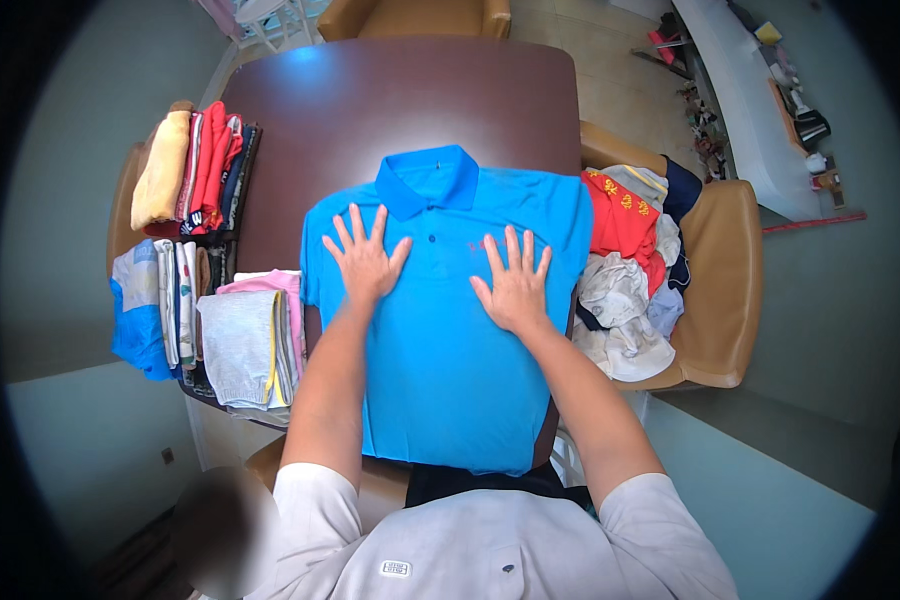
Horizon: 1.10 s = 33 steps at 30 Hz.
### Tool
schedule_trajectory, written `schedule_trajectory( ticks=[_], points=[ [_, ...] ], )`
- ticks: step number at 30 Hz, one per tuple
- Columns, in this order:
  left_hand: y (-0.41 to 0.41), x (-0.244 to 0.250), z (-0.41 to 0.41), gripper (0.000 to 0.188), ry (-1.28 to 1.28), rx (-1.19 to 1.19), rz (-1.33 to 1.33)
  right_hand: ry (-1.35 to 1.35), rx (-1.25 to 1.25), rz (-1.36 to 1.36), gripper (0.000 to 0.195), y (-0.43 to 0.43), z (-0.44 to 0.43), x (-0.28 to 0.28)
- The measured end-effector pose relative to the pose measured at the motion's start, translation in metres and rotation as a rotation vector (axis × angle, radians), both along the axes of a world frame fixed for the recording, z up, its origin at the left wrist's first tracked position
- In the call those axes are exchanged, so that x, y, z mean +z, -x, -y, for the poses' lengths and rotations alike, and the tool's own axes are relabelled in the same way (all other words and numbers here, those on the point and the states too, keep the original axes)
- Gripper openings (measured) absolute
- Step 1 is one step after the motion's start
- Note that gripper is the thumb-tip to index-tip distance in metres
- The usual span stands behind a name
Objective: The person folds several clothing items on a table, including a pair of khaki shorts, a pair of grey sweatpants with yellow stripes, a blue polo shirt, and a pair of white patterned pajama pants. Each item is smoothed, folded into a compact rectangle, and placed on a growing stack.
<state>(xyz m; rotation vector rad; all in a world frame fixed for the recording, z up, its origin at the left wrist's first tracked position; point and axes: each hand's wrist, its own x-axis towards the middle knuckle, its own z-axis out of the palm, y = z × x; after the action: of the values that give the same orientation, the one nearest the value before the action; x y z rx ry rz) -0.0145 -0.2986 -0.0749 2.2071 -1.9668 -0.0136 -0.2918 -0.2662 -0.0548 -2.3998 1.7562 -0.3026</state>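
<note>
A blue short-sleeved polo shirt lies spread front side up before me, its collar pointing away and its hem hanging at the near table edge. My left hand rests flat on the chest, left of the button placket, fingers spread. On the other side of the placket, my right hand presses flat with fingers apart, just below a small patch of red writing. Neither hand grips the cloth. The shirt's right sleeve reaches past the table's right edge.
The shirt lies on a dark brown table. Along its left side stand stacks of folded clothes, among them grey folded garments and red ones. At right, a tan armchair holds a loose heap of clothes. Another tan chair stands beyond the far edge.
</note>
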Motion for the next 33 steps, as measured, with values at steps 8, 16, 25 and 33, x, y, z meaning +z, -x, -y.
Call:
schedule_trajectory(
  ticks=[8,16,25,33],
  points=[
    [-0.026,-0.012,0.077,0.085,-0.035,-0.032,0.014,0.078,-0.005,0.000,0.075,-0.016,0.062,-0.013],
    [-0.011,0.001,0.038,0.077,-0.010,-0.109,-0.068,0.096,0.023,0.021,0.076,-0.017,0.091,-0.023],
    [0.133,0.052,-0.264,0.064,-0.133,-0.394,-0.397,-0.003,-0.022,0.457,0.063,0.018,0.090,-0.009],
    [0.170,0.078,-0.297,0.050,-0.317,-0.652,-0.350,-0.014,-0.496,0.772,0.056,0.059,-0.088,-0.010]
  ],
)
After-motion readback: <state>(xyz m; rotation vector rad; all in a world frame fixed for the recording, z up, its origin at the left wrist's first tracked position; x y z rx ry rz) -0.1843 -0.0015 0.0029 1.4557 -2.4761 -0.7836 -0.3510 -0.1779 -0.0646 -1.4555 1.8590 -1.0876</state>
